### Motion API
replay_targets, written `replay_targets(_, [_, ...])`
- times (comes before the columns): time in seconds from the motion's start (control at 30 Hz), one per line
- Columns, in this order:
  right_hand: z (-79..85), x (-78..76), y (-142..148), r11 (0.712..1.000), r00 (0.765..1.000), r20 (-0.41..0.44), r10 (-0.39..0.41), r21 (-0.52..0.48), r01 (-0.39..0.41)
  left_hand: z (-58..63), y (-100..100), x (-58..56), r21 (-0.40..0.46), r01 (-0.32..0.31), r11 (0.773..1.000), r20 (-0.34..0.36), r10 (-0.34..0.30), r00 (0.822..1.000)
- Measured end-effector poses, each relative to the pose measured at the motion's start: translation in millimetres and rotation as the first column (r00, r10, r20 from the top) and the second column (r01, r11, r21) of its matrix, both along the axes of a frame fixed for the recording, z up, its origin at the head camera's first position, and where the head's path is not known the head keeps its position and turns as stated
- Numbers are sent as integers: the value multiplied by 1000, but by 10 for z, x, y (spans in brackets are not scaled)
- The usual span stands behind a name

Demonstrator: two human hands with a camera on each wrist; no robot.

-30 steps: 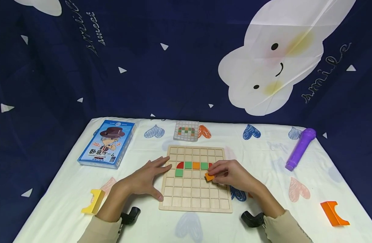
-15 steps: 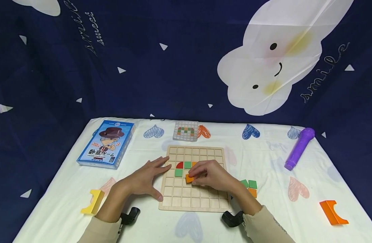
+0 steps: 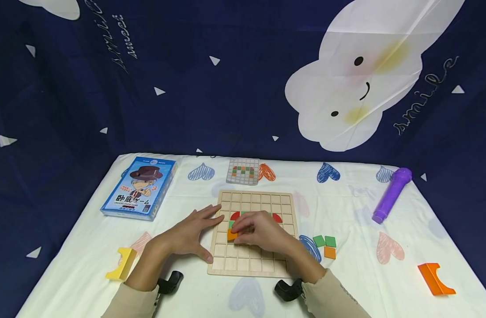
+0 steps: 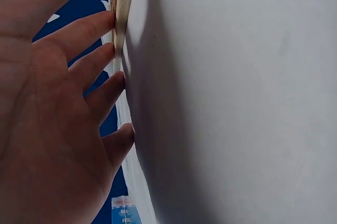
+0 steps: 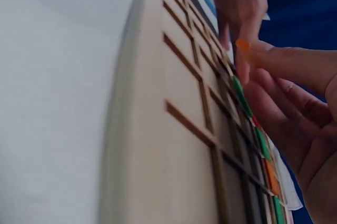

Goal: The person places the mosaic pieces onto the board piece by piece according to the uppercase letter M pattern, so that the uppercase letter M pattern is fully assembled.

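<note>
My right hand pinches a small orange square tile between thumb and fingertips, over the left part of the wooden grid board. In the right wrist view the orange tile sticks out past the thumb tip. Just beyond it on the board lie a green tile and a red quarter-round tile; another red rounded tile shows farther right. The right hand hides most of the tiles between them. My left hand lies with fingers spread, fingertips and thumb at the board's left edge.
Right of the board lie two green tiles and an orange tile. A small pattern card lies behind the board. Around them are a blue game box, a purple microphone, a yellow block and an orange block.
My right hand has carried the orange tile leftward across the board, from its right side to the left columns. The loose tiles at the right came into view. The left hand has stayed put.
</note>
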State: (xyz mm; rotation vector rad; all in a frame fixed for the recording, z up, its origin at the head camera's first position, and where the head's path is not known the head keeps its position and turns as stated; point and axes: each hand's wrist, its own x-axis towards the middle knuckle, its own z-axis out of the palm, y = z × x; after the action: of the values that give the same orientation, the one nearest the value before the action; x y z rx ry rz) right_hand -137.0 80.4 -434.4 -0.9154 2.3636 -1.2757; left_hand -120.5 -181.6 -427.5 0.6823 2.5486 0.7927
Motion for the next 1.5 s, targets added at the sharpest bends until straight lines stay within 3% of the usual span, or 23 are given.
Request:
replay_targets(0.43, [-80,10,-68,996,994,-107,27,88,-18,8,3,-1,2,-2,1000,-5,2,1000])
replay_targets(1.5, [-71,20,-77,990,987,-155,42,141,-20,20,4,-9,5,15,1000,-7,-15,1000])
